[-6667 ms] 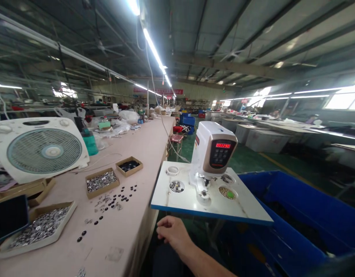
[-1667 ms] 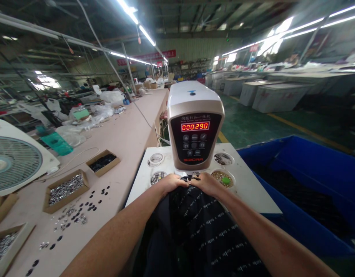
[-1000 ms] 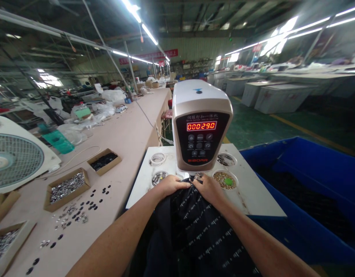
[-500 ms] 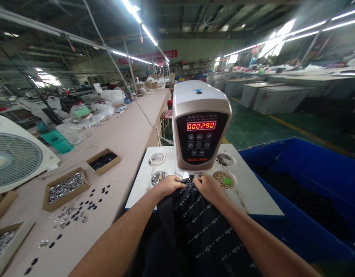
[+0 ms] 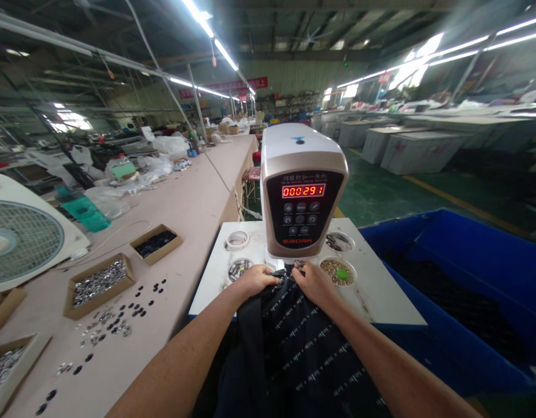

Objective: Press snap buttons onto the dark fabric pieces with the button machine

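We count two hands on one piece of dark patterned fabric (image 5: 311,337): the left hand (image 5: 256,280) and the right hand (image 5: 314,283) each pinch it closed between thumb and fingers, side by side at its upper edge, just below the head of one white machine (image 5: 305,191). Its red display (image 5: 303,190) reads 000291. Around the machine we find four round wells, one of them holding a green piece (image 5: 341,273) among brass-coloured parts. To our left are three cardboard boxes of small parts, two with silver pieces and one with dark ones, and over a dozen loose dark discs (image 5: 78,370).

The machine stands on a white surface (image 5: 390,293); beside it runs a long pinkish surface (image 5: 207,197) bearing the boxes and a fan (image 5: 20,238). A blue bin (image 5: 463,244) sits at our right on a green floor (image 5: 381,188), in a large hall under strip lights (image 5: 227,55).

The fabric's lower end, the fan and the nearest box are cut off. Our fingertips are partly lost in the folds, and we cannot make out the bin's dark contents.
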Available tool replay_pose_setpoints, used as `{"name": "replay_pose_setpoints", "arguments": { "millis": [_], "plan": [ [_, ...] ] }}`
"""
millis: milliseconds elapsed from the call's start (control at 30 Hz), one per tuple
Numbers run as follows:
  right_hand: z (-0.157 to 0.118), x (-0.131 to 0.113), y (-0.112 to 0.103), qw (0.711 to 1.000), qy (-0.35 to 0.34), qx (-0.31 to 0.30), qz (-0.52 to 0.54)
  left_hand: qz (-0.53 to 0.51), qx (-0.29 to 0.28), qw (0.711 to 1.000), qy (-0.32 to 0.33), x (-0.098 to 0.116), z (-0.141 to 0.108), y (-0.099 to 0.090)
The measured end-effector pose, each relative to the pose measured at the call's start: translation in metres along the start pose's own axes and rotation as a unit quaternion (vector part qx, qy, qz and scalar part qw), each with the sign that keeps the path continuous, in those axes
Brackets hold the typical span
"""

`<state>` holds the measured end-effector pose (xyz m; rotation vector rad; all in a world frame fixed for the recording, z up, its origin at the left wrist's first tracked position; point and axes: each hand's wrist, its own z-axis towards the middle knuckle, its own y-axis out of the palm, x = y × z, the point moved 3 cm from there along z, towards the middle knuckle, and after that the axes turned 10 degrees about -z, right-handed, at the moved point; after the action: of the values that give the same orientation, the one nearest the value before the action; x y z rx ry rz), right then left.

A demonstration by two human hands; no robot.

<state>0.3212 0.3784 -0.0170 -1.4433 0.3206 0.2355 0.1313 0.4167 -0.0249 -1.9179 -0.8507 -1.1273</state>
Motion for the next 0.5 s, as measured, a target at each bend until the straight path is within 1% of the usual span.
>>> {"name": "replay_pose_setpoints", "arguments": {
  "millis": [167,333,433,500],
  "plan": [
    [0.001,0.002,0.003,1.0,0.005,0.0,0.013,-0.005,0.003,1.0,-0.005,-0.001,0.001,0.001],
    [0.002,0.004,0.005,0.999,0.005,0.0,0.045,-0.001,0.017,1.0,-0.002,-0.001,0.0,0.001],
    [0.0,0.002,0.004,0.997,0.009,0.003,0.077,0.01,0.036,0.999,0.019,0.004,-0.004,0.002],
    [-0.002,0.002,-0.001,0.994,0.014,0.007,0.107,0.02,0.061,0.997,0.043,0.01,-0.012,0.005]
  ]
}}
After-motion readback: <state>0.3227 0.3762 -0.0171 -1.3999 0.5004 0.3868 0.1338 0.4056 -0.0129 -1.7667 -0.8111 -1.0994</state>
